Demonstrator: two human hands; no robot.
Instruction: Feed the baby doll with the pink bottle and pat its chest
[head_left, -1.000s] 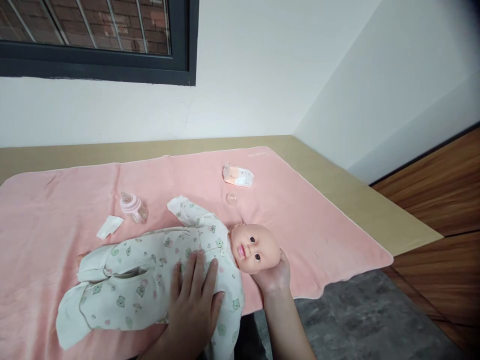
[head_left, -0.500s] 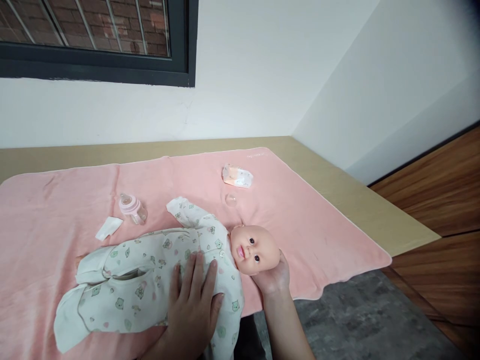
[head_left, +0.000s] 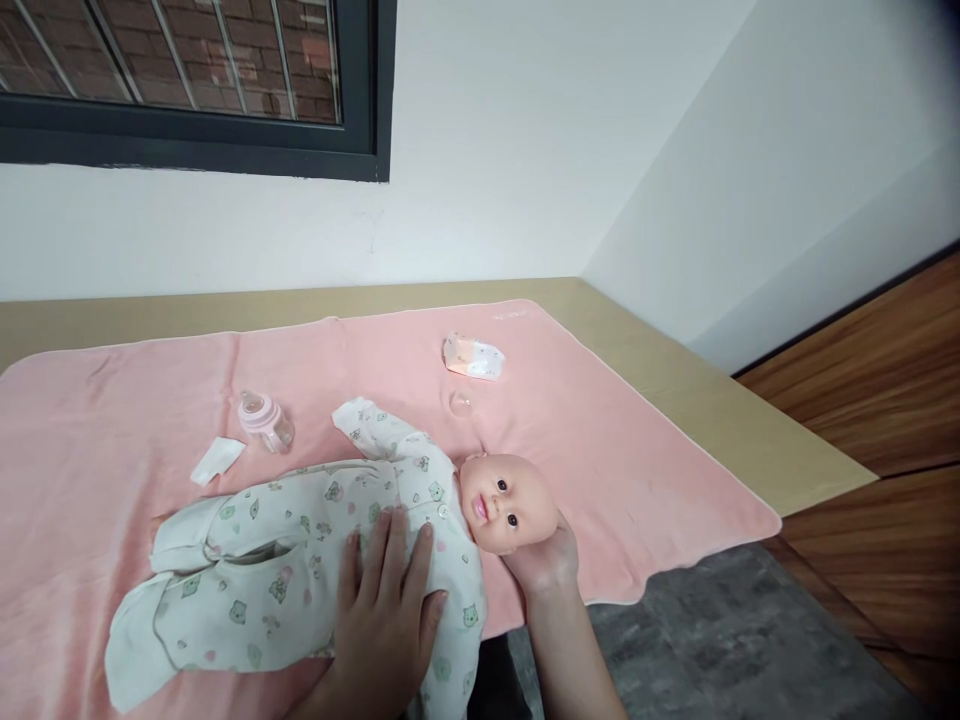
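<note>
A baby doll [head_left: 506, 500] in a white printed romper lies on its back on a pink blanket [head_left: 645, 480], its head toward the right. My left hand [head_left: 388, 600] rests flat on the doll's chest, fingers slightly spread. Beneath the back of the doll's head, my right hand [head_left: 546, 560] is cupped, bearing it; most of those fingers are hidden. Beyond the doll's legs lie a pink baby bottle [head_left: 265, 423] and a folded white tissue [head_left: 217, 460]. A clear cap [head_left: 460, 403] sits past the doll's shoulder, near a small tissue pack [head_left: 473, 356].
The blanket covers most of a pale wooden table [head_left: 697, 400], whose right corner juts over a grey floor [head_left: 720, 630]. White walls [head_left: 480, 150] stand behind it, with a dark-framed window [head_left: 360, 90] at upper left. Wood-grain panels [head_left: 885, 400] are at the right.
The whole view has shifted very slightly. Both hands keep their places on the doll, and nothing else has visibly moved.
</note>
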